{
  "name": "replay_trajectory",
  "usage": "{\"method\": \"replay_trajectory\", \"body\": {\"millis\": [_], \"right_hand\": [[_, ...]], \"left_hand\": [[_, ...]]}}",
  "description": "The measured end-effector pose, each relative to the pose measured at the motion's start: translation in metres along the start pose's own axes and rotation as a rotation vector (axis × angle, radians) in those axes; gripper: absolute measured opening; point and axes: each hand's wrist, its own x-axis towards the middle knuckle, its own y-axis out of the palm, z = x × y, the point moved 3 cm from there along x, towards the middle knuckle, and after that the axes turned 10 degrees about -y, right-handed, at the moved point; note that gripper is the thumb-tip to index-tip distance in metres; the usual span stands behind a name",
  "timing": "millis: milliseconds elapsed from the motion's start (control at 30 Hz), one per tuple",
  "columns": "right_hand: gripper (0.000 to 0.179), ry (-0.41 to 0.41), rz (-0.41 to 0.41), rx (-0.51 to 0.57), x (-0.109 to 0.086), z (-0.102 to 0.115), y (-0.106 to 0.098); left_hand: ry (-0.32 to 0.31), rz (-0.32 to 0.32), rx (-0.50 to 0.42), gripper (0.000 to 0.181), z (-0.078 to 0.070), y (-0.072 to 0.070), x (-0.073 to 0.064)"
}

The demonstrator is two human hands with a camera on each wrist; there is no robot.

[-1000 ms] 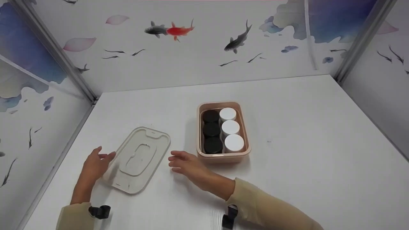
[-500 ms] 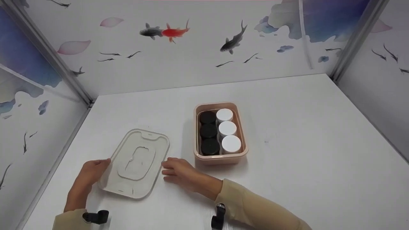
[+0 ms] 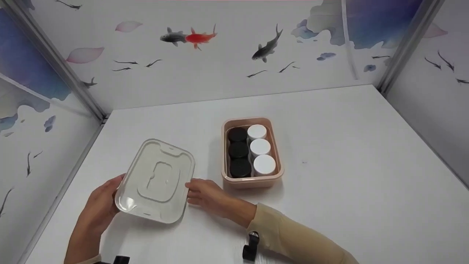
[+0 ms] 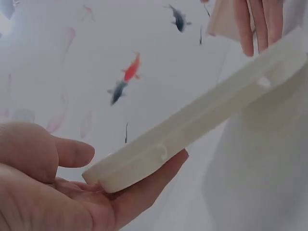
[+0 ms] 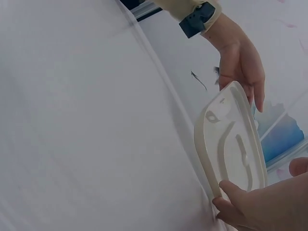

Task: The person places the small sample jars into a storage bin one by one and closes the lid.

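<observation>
A pale, translucent rectangular lid (image 3: 165,187) is raised off the table and tilted, with its shadow below. My left hand (image 3: 102,201) holds its left edge; in the left wrist view, the fingers (image 4: 149,187) lie beneath the lid's corner and the thumb (image 4: 74,153) is beside it. At the opposite edge is my right hand (image 3: 209,194), its fingertips touching the lid and its thumb (image 5: 299,166) apart. To the right stands a pink rectangular box (image 3: 253,183), uncovered, with black-capped jars (image 3: 240,150) in one row and white-capped jars (image 3: 260,147) in another.
The white table (image 3: 329,146) has printed panels (image 3: 234,73) around its back and sides, with metal posts at the corners. A black strap device (image 3: 251,247) sits at the right sleeve (image 3: 293,234).
My left hand has slipped under the lid's left edge, and the lid has risen from the table. My right hand has shifted left to its right edge. The box stays put.
</observation>
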Motion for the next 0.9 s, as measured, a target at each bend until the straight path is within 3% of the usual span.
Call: {"method": "replay_trajectory", "body": {"millis": [267,567,733,900], "right_hand": [[0.071,-0.042,0.061,-0.097,-0.007,0.014,0.003],[0.063,-0.150,0.232,-0.149,-0.014,0.065,0.019],[0.066,-0.164,0.245,-0.185,-0.016,0.079,0.025],[0.069,-0.199,0.227,-0.231,-0.018,0.084,0.024]], "left_hand": [[0.029,0.065,-0.180,0.060,-0.017,0.028,-0.021],[0.040,0.011,-0.262,0.067,-0.038,0.066,-0.036],[0.079,-0.039,-0.243,0.065,-0.043,0.090,-0.041],[0.111,-0.092,-0.114,0.057,-0.048,0.112,-0.046]]}}
